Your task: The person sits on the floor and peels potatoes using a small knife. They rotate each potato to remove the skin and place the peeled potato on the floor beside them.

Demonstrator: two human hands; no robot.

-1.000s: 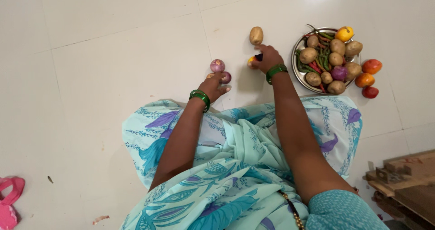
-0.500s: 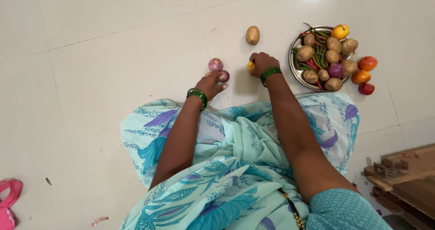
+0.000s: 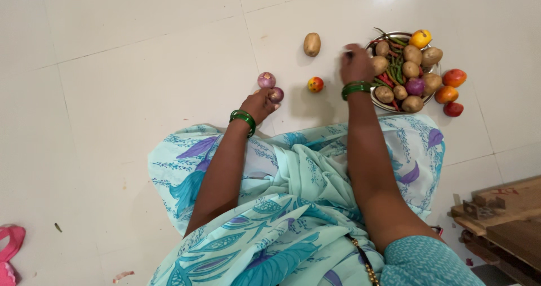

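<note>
My left hand (image 3: 260, 104) rests on the white tiled floor with its fingers on a small purple onion (image 3: 276, 95). A second purple onion (image 3: 266, 80) lies just beyond it. My right hand (image 3: 356, 65) hovers at the left rim of a steel plate (image 3: 376, 101) piled with potatoes, green chillies, a purple onion and a yellow fruit (image 3: 420, 38). It is blurred, and whether it holds anything is unclear. A small red and yellow tomato (image 3: 315, 84) lies alone on the floor between my hands. A single potato (image 3: 311, 44) sits farther out.
Three red and orange tomatoes (image 3: 451, 92) lie on the floor right of the plate. Wooden planks (image 3: 504, 218) sit at the lower right. A pink sandal (image 3: 10, 252) is at the lower left edge. My lap is covered by a light blue patterned sari.
My right hand has left the small tomato on the floor and moved right, up to the plate's rim. My left hand has stayed on the onion.
</note>
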